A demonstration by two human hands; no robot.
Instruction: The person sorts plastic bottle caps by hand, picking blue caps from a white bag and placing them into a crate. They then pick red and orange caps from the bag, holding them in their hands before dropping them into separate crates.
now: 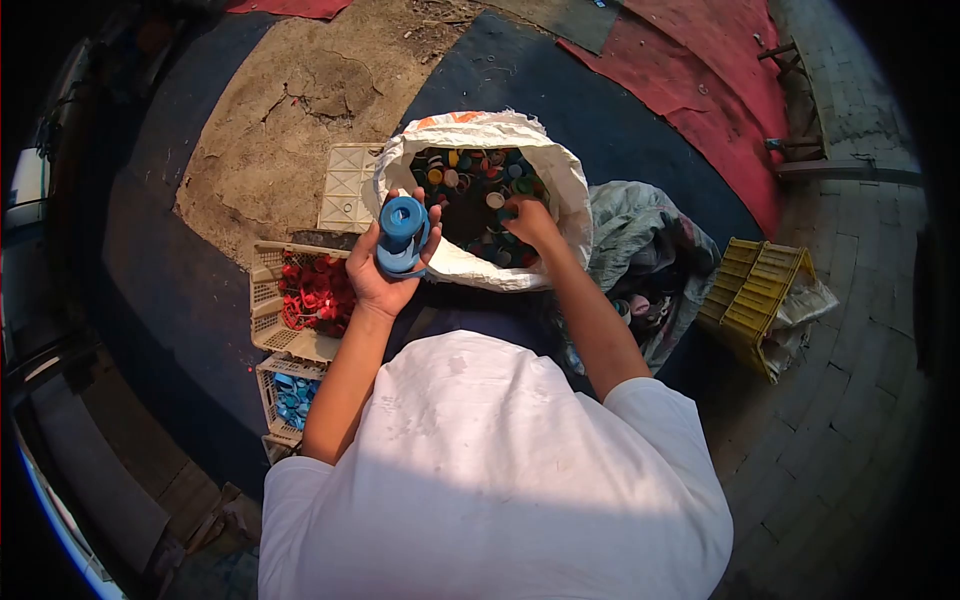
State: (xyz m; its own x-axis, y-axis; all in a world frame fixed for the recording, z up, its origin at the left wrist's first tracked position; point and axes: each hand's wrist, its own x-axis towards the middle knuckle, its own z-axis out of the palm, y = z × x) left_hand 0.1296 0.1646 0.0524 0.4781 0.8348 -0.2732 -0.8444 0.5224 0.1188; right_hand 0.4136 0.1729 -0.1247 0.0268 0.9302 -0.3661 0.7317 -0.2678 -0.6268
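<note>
In my left hand (pixel 378 285), several blue plastic caps (pixel 403 222) are gripped, held palm up at the near left rim of a white woven sack (pixel 570 190). Many loose bottle caps (pixel 460 172) in mixed colours, green, yellow, red and white among them, fill the inside of that sack. My right hand (pixel 533 222) reaches over its right side, fingers curled down among the caps. What those fingertips pinch is small and dark, and I cannot make it out.
Left of the sack stand a crate of red pieces (pixel 318 290) and a crate of blue pieces (pixel 294 398). A greyish-green sack (pixel 640 235) slumps at right, beside a yellow crate (pixel 752 295). Behind lies a pale plastic crate (pixel 350 185).
</note>
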